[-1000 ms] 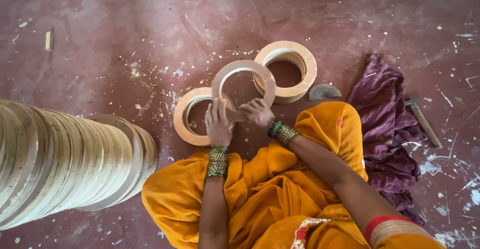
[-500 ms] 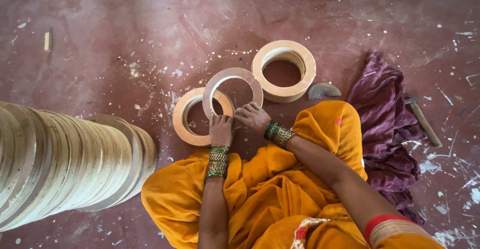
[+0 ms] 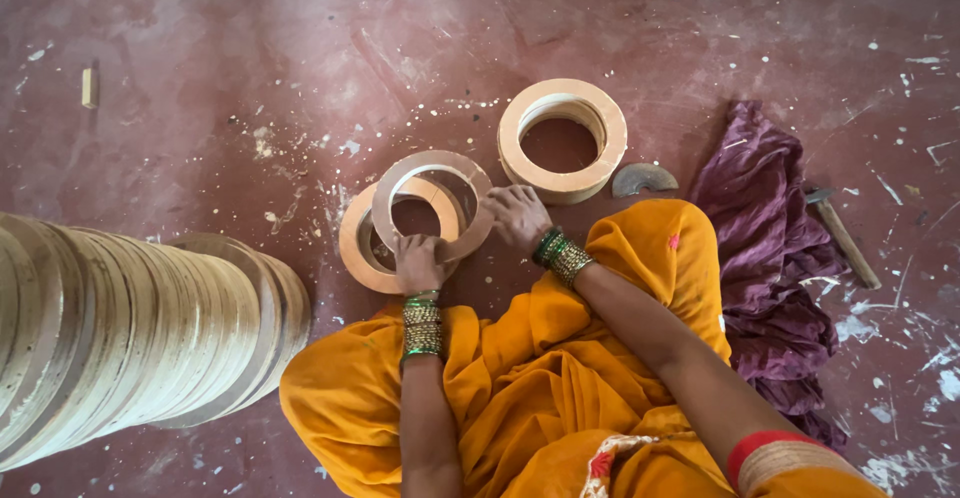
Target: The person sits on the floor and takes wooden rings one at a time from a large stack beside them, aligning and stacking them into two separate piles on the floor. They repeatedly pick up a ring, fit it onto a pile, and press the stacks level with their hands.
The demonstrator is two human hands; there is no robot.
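Both of my hands hold one flat wooden ring tilted just above a short stack of similar rings on the floor. My left hand grips the ring's lower edge. My right hand grips its right edge. A second, thicker stack of rings stands farther away to the right. I sit on the floor in orange cloth with green and gold bangles on both wrists.
A long leaning column of wooden discs fills the left side. A purple cloth lies to the right, with a hammer beside it. A curved wood offcut and a small wood block lie on the paint-speckled red floor.
The ring in my hands has moved left and down, from between the two stacks to over the left stack. My hands moved with it.
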